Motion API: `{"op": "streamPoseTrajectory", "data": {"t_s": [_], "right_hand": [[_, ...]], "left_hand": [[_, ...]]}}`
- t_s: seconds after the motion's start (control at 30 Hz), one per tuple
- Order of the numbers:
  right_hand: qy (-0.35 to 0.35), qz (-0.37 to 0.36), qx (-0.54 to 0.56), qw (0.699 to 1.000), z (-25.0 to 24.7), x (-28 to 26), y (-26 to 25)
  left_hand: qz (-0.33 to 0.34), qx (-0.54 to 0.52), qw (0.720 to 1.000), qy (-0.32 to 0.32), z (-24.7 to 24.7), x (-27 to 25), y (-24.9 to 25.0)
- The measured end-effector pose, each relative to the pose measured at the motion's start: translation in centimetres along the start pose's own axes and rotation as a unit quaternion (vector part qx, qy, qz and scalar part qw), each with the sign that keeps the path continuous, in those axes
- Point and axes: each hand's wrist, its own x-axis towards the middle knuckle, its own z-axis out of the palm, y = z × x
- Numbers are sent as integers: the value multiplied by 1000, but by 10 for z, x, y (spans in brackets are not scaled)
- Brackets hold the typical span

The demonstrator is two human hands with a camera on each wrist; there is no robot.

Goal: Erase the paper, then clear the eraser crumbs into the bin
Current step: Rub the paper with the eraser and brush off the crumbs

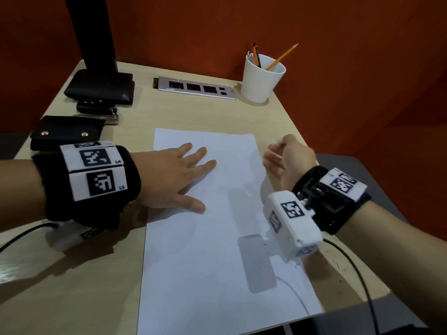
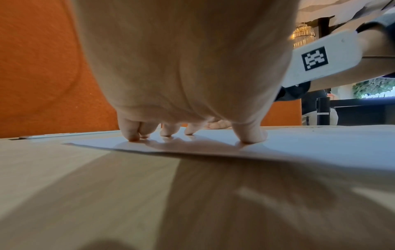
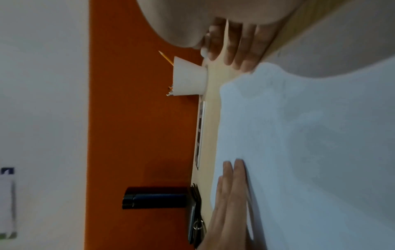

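A white sheet of paper (image 1: 217,238) lies lengthwise on the wooden table (image 1: 92,286). My left hand (image 1: 179,175) presses flat on its upper left part, fingers spread and straight; its fingertips (image 2: 133,137) touch the paper (image 2: 299,148). My right hand (image 1: 283,155) hovers at the sheet's right edge, thumb and forefinger pinching a small white eraser (image 1: 280,140). In the right wrist view the eraser (image 3: 204,45) shows between thumb and index, beside the paper (image 3: 299,135). A few dark specks (image 1: 336,259) lie on the table near my right wrist.
A white cup of pencils (image 1: 262,78) stands at the back right, beside a power strip (image 1: 196,88). Black wallets (image 1: 67,134) and keys (image 1: 96,110) sit at the back left by a black post (image 1: 94,32). The table's right edge is close to my right hand. No bin is visible.
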Motion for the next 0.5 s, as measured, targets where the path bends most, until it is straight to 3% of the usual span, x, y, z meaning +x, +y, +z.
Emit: {"op": "streamPoseTrajectory", "data": {"t_s": [0.07,0.17,0.23,0.3,0.37,0.4,0.43,0.5], "right_hand": [[-10,-21,13,1000,-14,-5,-6],[-203,86,54,974,-19,-28,2],[-263,147,41,953,-17,-30,14],[-169,124,61,976,-17,-24,18],[-6,38,64,997,-22,-17,13],[38,1,49,998,-25,-16,8],[40,-14,44,998,-27,-17,5],[-85,21,52,995,-27,-28,1]], "left_hand": [[1,-9,1000,-3,0,-1,0],[-1,0,1000,-2,-1,0,0],[-6,8,1000,-1,-1,0,1],[-10,9,1000,-1,-1,0,2],[-10,3,1000,-2,-2,-1,1],[-9,-3,1000,-1,-2,-1,0],[-7,-11,1000,0,-2,-1,0],[-5,-16,1000,0,-2,1,-1]]}}
